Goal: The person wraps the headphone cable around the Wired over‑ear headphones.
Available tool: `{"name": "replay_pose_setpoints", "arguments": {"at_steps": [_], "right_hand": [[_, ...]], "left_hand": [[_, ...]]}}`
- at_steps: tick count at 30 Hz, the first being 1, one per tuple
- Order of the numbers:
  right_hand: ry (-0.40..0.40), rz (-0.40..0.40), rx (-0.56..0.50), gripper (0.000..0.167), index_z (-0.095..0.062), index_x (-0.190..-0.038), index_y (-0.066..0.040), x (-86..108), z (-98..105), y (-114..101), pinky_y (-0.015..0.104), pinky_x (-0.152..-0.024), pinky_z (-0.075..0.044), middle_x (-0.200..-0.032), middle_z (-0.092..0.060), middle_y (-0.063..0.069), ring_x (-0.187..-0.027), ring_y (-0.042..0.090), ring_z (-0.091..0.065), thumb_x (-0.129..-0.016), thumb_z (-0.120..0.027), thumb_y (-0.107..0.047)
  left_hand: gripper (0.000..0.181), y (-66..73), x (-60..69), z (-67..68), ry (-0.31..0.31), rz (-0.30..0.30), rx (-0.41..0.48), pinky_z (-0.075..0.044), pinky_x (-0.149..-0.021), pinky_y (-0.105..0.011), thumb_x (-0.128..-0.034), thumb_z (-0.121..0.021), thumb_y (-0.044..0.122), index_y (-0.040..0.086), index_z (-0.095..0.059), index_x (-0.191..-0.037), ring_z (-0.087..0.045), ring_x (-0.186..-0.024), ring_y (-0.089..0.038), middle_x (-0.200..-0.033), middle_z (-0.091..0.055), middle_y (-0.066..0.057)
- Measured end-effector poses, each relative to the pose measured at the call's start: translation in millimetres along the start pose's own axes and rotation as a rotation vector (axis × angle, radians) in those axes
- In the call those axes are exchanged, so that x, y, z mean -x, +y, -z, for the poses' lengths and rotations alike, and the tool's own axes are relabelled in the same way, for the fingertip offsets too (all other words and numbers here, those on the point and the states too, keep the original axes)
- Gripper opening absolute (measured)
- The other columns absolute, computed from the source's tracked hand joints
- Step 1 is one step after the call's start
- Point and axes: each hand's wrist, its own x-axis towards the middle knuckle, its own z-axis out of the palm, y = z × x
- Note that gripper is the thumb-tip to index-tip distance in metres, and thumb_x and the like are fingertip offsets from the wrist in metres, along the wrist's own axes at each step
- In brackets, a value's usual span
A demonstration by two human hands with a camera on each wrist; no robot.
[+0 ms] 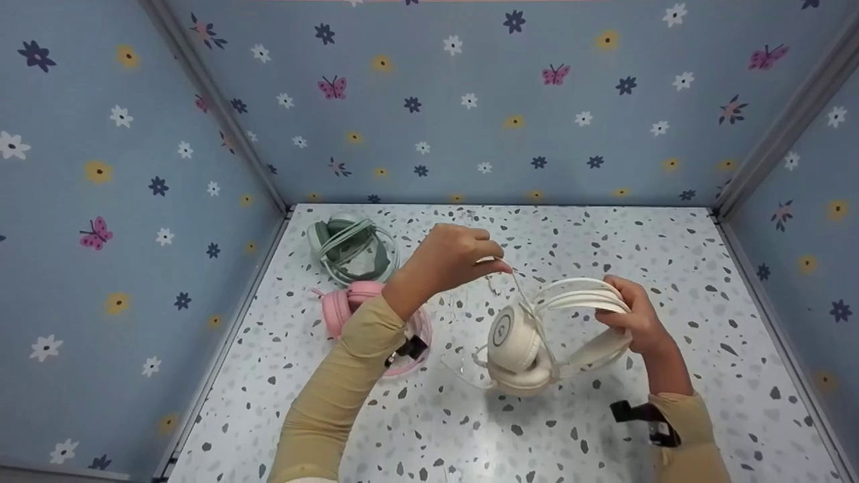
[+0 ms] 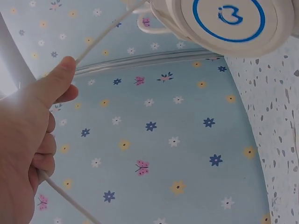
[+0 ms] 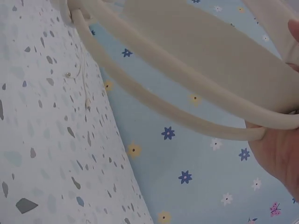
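White over-ear headphones (image 1: 511, 342) hang tilted just above the speckled table, with the ear cups to the left and the headband to the right. My right hand (image 1: 637, 318) grips the headband, and in the right wrist view the band's padded strip and outer tubes (image 3: 159, 107) run into its fingers. A thin white cable (image 1: 519, 288) rises from the ear cups to my left hand (image 1: 463, 251), which pinches it between thumb and fingers. In the left wrist view the cable (image 2: 105, 36) is taut above the thumb, and more of it comes out below the curled fingers.
Pink headphones (image 1: 335, 313) lie on the table (image 1: 570, 436) at the left, partly hidden by my left forearm. Behind them lie green headphones (image 1: 320, 236) with their cable bundled. Flower-patterned walls (image 1: 443, 80) stand at the back and both sides.
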Motion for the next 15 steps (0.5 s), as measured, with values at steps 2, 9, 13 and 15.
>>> {"name": "replay_pose_setpoints", "arguments": {"at_steps": [2, 9, 13, 15], "right_hand": [[-0.04, 0.041, -0.078, 0.015, -0.044, -0.079, 0.007, -3.4, -3.9, -2.7, 0.033, -0.035, -0.02, -0.06, -0.037, 0.006, -0.042, 0.018, -0.023, -0.074, -0.048, 0.021], [-0.209, 0.148, -0.538, 0.035, -0.051, -0.1, 0.009, -8.8, -16.4, -10.9, 0.029, -0.04, -0.02, -0.067, -0.035, 0.009, -0.047, 0.016, -0.026, -0.073, -0.034, 0.021], [-0.265, 0.209, -0.736, 0.034, -0.05, -0.106, 0.011, -13.9, -21.6, -13.3, 0.024, -0.041, -0.021, -0.067, -0.031, 0.007, -0.048, 0.015, -0.025, -0.075, -0.035, 0.016], [-0.25, 0.234, -0.787, 0.025, -0.048, -0.096, 0.008, -17.3, -23.0, -13.7, 0.023, -0.042, -0.022, -0.066, -0.029, 0.006, -0.049, 0.014, -0.025, -0.077, -0.035, 0.015]], "left_hand": [[0.029, -4.8, -0.4, -1.7, 0.0, 0.014, 0.042, -0.044, -0.052, -0.026, -0.0928, -0.063, 0.041, 0.016, -0.071, -0.082, -0.053, -0.054, -0.008, -0.068, -0.062, 0.004], [0.02, -11.1, 13.6, -27.3, -0.034, 0.167, 0.489, -0.037, -0.054, -0.024, -0.0913, -0.069, 0.031, 0.012, -0.076, -0.086, -0.04, -0.052, -0.004, -0.066, -0.061, 0.005], [0.016, 2.0, 18.8, -50.8, -0.078, 0.26, 0.838, -0.036, -0.054, -0.022, -0.0961, -0.063, 0.016, 0.008, -0.073, -0.086, -0.035, -0.05, -0.005, -0.061, -0.051, 0.005], [0.023, 9.8, 21.8, -65.4, -0.085, 0.311, 0.976, -0.039, -0.056, -0.026, -0.0996, -0.056, 0.013, 0.001, -0.07, -0.086, -0.039, -0.051, -0.014, -0.062, -0.051, -0.003]]}}
